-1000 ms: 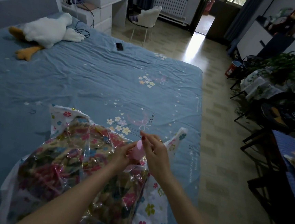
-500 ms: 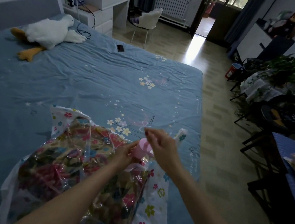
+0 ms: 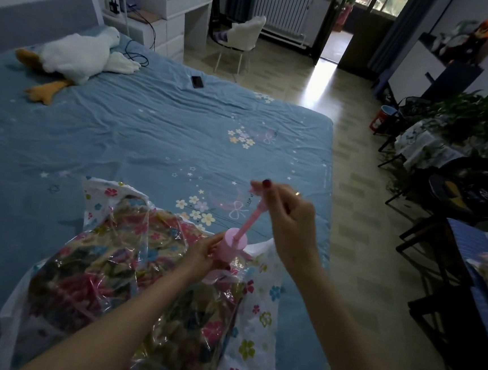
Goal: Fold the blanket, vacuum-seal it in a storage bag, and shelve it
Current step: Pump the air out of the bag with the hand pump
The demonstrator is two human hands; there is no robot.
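My left hand (image 3: pixel 204 252) curls around the barrel of the pink hand pump (image 3: pixel 233 243), which stands upright on the storage bag (image 3: pixel 258 310), pressed to a spot I cannot see clearly under the pump's base. My right hand (image 3: pixel 289 227) is raised above and a little to the right of the left, fingers closed on the top of the pump rod (image 3: pixel 251 219), which is drawn well out of the barrel and leans away from me. A ring shows on one finger of that hand.

The bag lies on the bed (image 3: pixel 152 135) right under my forearms, clear plastic with white flowered edges, puffy and crinkled. Inside it the folded blanket (image 3: pixel 105 273), in a busy pattern of red, pink and dark flowers, fills the bag to the left of and below my left hand. A white flowered flap of the bag sticks out just past my right wrist, and another corner rises beyond my left hand.

Far beyond both hands, up at the left of the bed, a white plush goose (image 3: pixel 77 55) with orange feet lies on the blue sheet. A dark phone (image 3: pixel 197 82) lies well past my hands, near the far edge of the bed. To the right of my right arm is tiled floor (image 3: pixel 354 194), with dark chairs (image 3: pixel 448 261) and potted plants (image 3: pixel 463 121) farther right.
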